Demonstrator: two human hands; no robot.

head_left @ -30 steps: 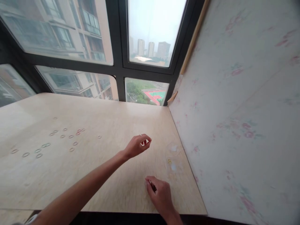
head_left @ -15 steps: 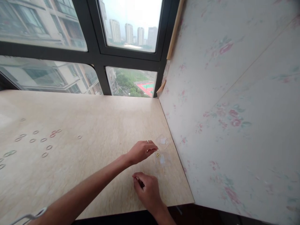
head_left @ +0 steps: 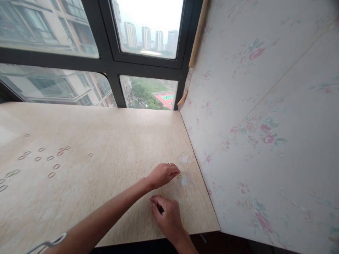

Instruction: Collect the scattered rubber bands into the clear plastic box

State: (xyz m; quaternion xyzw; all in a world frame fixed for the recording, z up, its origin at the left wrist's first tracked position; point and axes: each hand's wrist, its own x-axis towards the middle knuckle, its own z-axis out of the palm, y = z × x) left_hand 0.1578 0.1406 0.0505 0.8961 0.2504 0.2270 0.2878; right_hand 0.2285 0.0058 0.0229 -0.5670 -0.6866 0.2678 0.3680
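1 cluster of thin yellow loops [head_left: 179,176] at left grip [head_left: 163,175], cannot tell if pinched; right grip [head_left: 167,216] pressed together; 2 clear plastic containers [head_left: 183,181] beside left grip; 16 thin round rings [head_left: 61,151] visible, well left

Your head cam looks forward and down from above the near edge of the marbled countertop [head_left: 119,137], your left hand [head_left: 162,176] and right hand [head_left: 169,213] close at lower centre, window [head_left: 147,64] ahead, floral wall [head_left: 251,98] at right.

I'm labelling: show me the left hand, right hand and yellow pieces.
Left hand [head_left: 162,175]: head view, back of hand.
Right hand [head_left: 168,213]: head view, back of hand.
Yellow pieces [head_left: 179,176]: head view, visible part.
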